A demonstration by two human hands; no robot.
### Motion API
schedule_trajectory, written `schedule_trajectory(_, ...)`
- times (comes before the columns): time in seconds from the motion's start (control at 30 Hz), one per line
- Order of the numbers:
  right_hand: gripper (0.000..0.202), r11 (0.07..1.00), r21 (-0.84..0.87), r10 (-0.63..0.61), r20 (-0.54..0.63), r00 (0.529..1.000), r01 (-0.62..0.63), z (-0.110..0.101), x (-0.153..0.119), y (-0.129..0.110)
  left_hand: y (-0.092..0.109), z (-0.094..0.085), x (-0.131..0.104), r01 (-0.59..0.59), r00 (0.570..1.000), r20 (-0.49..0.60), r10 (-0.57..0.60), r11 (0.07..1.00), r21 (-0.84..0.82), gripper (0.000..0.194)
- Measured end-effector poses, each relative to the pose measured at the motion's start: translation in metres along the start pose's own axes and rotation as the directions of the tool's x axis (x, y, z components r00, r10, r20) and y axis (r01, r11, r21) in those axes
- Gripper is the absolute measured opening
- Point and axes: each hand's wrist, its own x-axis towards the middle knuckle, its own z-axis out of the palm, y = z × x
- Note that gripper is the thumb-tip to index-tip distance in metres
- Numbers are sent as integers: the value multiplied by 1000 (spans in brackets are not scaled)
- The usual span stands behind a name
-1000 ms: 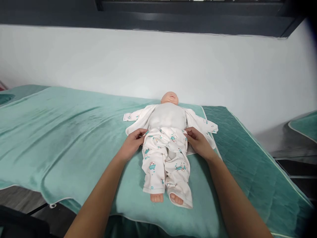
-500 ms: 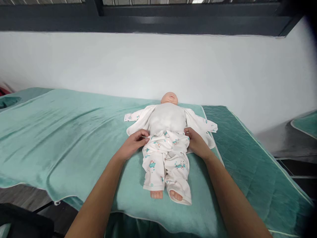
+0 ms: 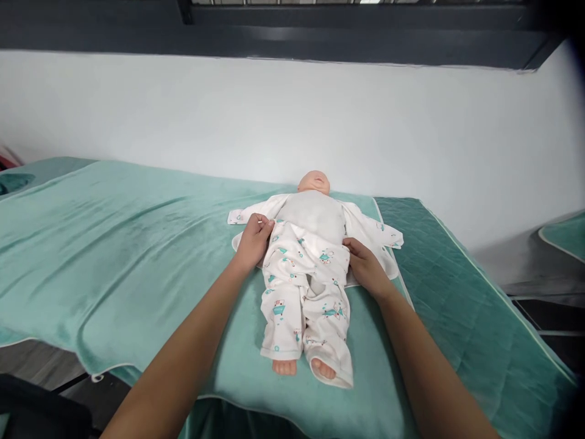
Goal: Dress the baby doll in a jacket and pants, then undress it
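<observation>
- head view, change: the left hand [image 3: 255,242] has moved up along the side of the baby doll [image 3: 313,214] since half a second ago, and the waistband of the printed trousers [image 3: 304,265] sits higher there; it now slants down toward the right hand [image 3: 366,267], which is in nearly the same place.
- the doll lies on its back, head toward the wall [image 3: 183,116], on a pale green blanket [image 3: 150,262] with soft, plush-looking folds.
- its torso is smooth and rounded; the trousers are white, wrinkled cloth with small teal figures, bare toes showing at both cuffs.
- a white shirt [image 3: 368,235] lies spread open beneath it, sleeves out sideways.
- a darker green quilted mat [image 3: 461,305] shows to the right.
- left grip: thumb and fingers together, pinching the waistband.
- right grip: fingers curled against the waistband's other side; i cannot tell whether they clamp it.
</observation>
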Motion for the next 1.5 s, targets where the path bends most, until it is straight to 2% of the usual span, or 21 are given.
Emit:
schedule_trajectory(0.1,17,1000,-20,11,-20,1000,-12,0,3,0,-8,6,7,30,998,50,-28,999,-36,20)
schedule_trajectory(0.27,17,999,-46,-27,-42,999,25,-2,4,4,-7,3,-4,-11,987,162,20,998,-55,17)
schedule_trajectory(0.33,21,993,-73,-100,-94,991,93,-2,0,0,-2,1,-9,-38,987,155,50,996,-79,19)
schedule_trajectory(0.43,15,963,-128,-255,-137,957,238,1,-7,-9,5,-1,-13,-171,980,99,175,984,-49,16)
schedule_trajectory(0.5,7,937,-196,-312,-107,944,288,3,-10,-15,8,-1,-14,-252,963,91,253,967,-25,11)
schedule_trajectory(0.57,9,914,-263,-334,-60,941,308,5,-11,-17,10,-2,-15,-271,956,107,272,962,-24,17)
schedule_trajectory(0.63,13,896,-301,-344,-10,939,325,4,-11,-18,9,-2,-15,-239,962,129,241,971,-26,19)
schedule_trajectory(0.73,16,860,-359,-371,52,927,364,0,-10,-16,9,-3,-16,-180,967,191,171,983,32,10)
schedule_trajectory(0.87,17,748,-496,-476,61,877,440,-1,-12,-18,13,-6,-17,-297,932,257,254,944,142,14)
schedule_trajectory(0.93,17,712,-524,-508,75,858,467,1,-13,-20,17,-6,-18,-354,913,270,307,924,146,10)
schedule_trajectory(1.0,17,707,-511,-526,83,846,490,6,-12,-22,21,-3,-17,-355,908,276,315,928,110,12)
schedule_trajectory(1.07,17,742,-489,-506,39,862,458,10,-6,-26,23,2,-10,-297,930,252,269,951,81,14)
schedule_trajectory(1.17,19,810,-496,-411,-98,906,314,10,12,-34,22,12,12,-153,980,147,137,983,102,19)
schedule_trajectory(1.23,24,848,-477,-324,-120,939,232,5,29,-40,18,16,31,-38,991,127,32,998,48,23)
schedule_trajectory(1.3,29,924,-344,-194,-47,980,166,-4,46,-42,12,16,45,97,980,183,-75,989,-113,26)
schedule_trajectory(1.37,34,991,-120,-63,36,997,67,-14,57,-39,5,14,52,203,961,239,-137,939,-279,29)
schedule_trajectory(1.43,36,997,74,32,61,998,-37,-22,62,-31,-1,10,52,253,952,262,-158,888,-383,31)
schedule_trajectory(1.5,35,980,176,86,51,995,-94,-26,61,-23,-4,7,49,278,947,274,-169,860,-428,31)
